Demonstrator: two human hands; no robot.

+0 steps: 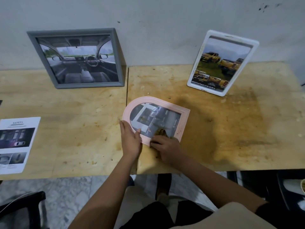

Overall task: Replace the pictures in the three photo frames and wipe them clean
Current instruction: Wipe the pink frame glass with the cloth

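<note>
The pink arched frame (pixel 170 107) is lying flat near the front edge of the tabletop (pixel 231 129), face up, and it already has a car picture in it. The left hand (pixel 130 139) is pressed on the frame's near-left rim with its fingers (pixel 137 131) straight, just pinning it down, not gripping anything. The right hand (pixel 166 149) has its fingers curled round a wadded olive cloth (pixel 162 132) that sits on the glass at the near corner, so I'd say this one is in the wiping step. The grey frame (pixel 89 85) is propped against the wall (pixel 165 30) at the back left with a dashboard shot in it, and the white frame (pixel 204 90) leans at the back right with yellow pickups. Both have pictures in, but I can't tell whether those are the new ones or whether they've been wiped. A printed sheet (pixel 16 142) lies loose at the far left of the tabletop, maybe a removed picture, maybe a spare. My guess is it's fairly far along: all three are filled, and there's wiping left to do.
</note>
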